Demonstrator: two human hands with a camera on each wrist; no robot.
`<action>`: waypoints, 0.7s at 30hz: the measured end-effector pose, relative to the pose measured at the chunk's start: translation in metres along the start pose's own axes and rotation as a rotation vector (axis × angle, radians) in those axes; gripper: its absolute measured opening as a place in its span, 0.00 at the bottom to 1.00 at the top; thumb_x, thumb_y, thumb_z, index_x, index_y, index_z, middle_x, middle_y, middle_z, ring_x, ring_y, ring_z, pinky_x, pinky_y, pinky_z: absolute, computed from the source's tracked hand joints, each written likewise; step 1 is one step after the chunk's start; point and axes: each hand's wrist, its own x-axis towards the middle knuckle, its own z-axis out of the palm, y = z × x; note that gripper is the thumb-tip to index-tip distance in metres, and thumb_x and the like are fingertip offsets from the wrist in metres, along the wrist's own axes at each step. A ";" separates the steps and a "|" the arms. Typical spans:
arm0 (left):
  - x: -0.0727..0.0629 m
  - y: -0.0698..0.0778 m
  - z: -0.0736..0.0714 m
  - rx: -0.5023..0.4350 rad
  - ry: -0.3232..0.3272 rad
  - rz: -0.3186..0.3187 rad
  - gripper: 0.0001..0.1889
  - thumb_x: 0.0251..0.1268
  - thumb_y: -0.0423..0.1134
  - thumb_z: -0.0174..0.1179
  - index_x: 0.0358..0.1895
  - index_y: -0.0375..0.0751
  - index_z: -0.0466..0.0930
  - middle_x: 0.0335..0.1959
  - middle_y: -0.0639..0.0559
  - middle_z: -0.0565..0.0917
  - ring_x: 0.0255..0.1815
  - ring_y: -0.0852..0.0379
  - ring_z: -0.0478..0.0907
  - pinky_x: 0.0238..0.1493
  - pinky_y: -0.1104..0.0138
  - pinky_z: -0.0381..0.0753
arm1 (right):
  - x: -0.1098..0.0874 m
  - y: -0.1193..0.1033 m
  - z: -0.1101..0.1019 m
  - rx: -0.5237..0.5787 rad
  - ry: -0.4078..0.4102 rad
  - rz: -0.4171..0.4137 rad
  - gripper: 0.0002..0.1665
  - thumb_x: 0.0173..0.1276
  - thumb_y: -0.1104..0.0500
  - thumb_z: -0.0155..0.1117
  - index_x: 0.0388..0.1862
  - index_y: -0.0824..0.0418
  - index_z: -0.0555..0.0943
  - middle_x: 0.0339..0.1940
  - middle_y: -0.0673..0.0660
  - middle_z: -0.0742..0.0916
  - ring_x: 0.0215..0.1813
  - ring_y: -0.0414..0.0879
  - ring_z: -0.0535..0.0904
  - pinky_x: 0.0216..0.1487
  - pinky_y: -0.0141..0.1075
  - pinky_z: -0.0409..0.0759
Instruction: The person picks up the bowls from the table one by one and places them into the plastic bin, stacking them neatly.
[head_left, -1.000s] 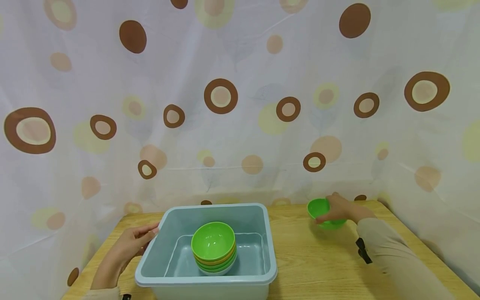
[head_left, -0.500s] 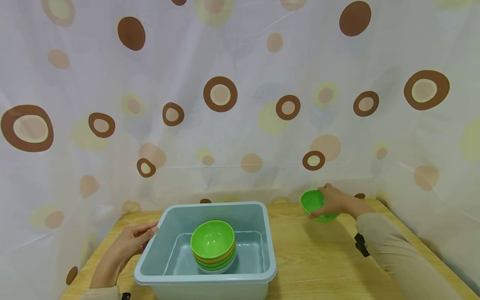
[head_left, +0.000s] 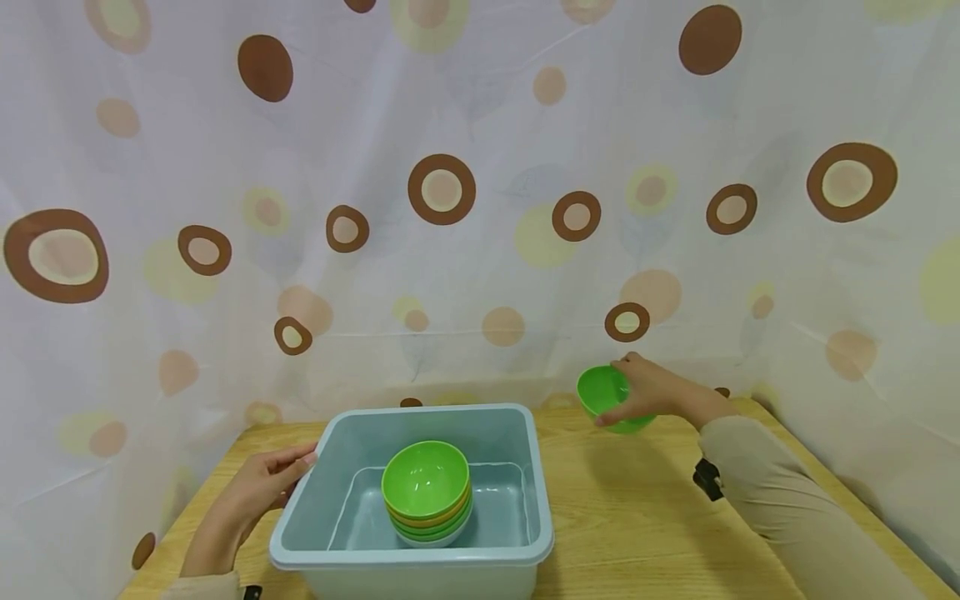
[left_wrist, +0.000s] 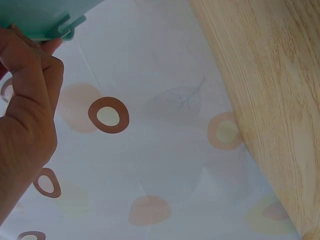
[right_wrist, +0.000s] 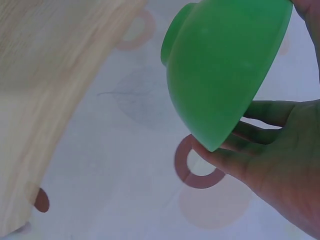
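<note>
A green bowl is tilted above the table's right side, and my right hand grips it by the rim. In the right wrist view the same bowl shows its outside, with fingers at its edge. A light blue basin stands left of the middle. Inside it sits a stack of nested bowls, green on top with yellow, green and whitish rims below. At the basin's left rim my left hand pinches the edge; the left wrist view shows that hand against the basin's underside corner.
The wooden table carries the basin and runs out to its right. A white curtain with brown and beige spots hangs close behind the table and along both sides.
My right hand has lifted the green bowl off the table and carried it left toward the basin. My left hand and the basin stay in place.
</note>
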 end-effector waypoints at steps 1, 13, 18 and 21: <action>0.000 0.000 0.000 -0.003 0.004 -0.006 0.30 0.71 0.48 0.56 0.69 0.32 0.65 0.56 0.39 0.80 0.39 0.55 0.81 0.40 0.61 0.83 | 0.000 -0.003 -0.002 0.001 0.000 -0.003 0.64 0.51 0.37 0.74 0.67 0.82 0.58 0.62 0.79 0.66 0.62 0.72 0.66 0.57 0.60 0.70; 0.000 0.000 0.001 0.007 0.013 -0.009 0.29 0.72 0.47 0.55 0.68 0.31 0.66 0.54 0.40 0.80 0.38 0.56 0.80 0.38 0.62 0.83 | 0.001 -0.038 -0.015 -0.019 0.043 -0.062 0.66 0.49 0.36 0.74 0.69 0.80 0.58 0.65 0.75 0.66 0.63 0.67 0.68 0.59 0.58 0.70; 0.001 -0.001 0.001 0.012 0.011 0.000 0.30 0.72 0.48 0.55 0.68 0.30 0.65 0.54 0.39 0.81 0.38 0.56 0.80 0.38 0.62 0.83 | 0.002 -0.053 -0.020 -0.040 0.057 -0.088 0.66 0.49 0.34 0.74 0.70 0.78 0.58 0.65 0.73 0.66 0.62 0.64 0.70 0.59 0.56 0.71; 0.001 -0.002 0.000 0.015 0.011 0.000 0.30 0.72 0.47 0.55 0.68 0.30 0.65 0.53 0.39 0.81 0.37 0.56 0.80 0.38 0.62 0.83 | 0.003 -0.062 -0.023 -0.055 0.066 -0.098 0.66 0.48 0.34 0.74 0.71 0.76 0.59 0.66 0.72 0.66 0.63 0.64 0.70 0.59 0.55 0.71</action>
